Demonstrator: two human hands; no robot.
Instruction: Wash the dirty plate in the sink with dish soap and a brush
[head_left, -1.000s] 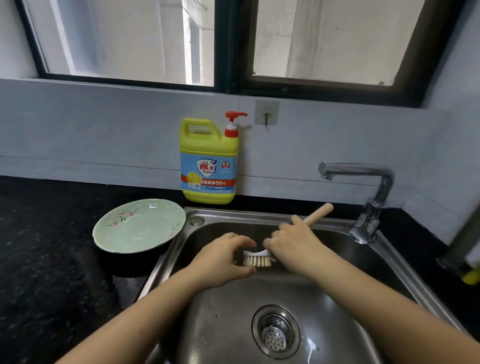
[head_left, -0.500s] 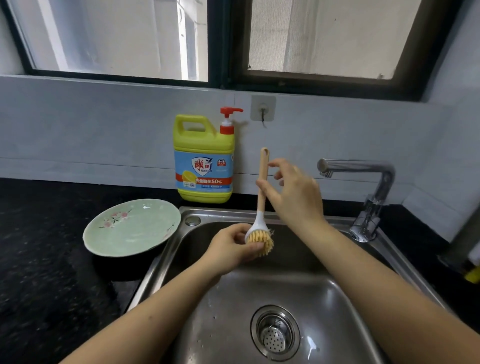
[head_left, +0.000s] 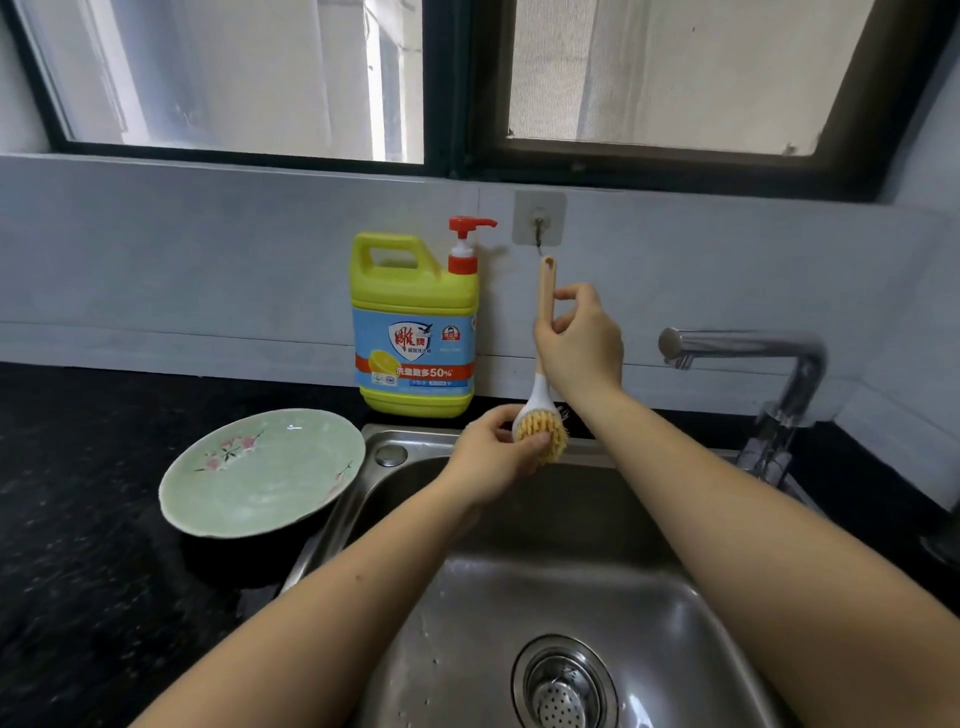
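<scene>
1. Holding the brush (head_left: 546, 296) upright over the sink (head_left: 649, 613), right hand (head_left: 582, 348) fingers (head_left: 576, 293) curled round it.
2. Pinching its bristles (head_left: 545, 434) with left hand (head_left: 491, 460) fingers.
3. Leaving the plate (head_left: 260, 483) on the bench (head_left: 78, 519) beside the sink.

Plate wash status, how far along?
Looks done: the plate sits outside the sink, to its left, with no visible food on it, and the tap runs no water. In hand: the right hand grips the brush handle upright, the left hand holds its bristles. Left: probably hanging the brush on the wall hook just above its tip.
</scene>
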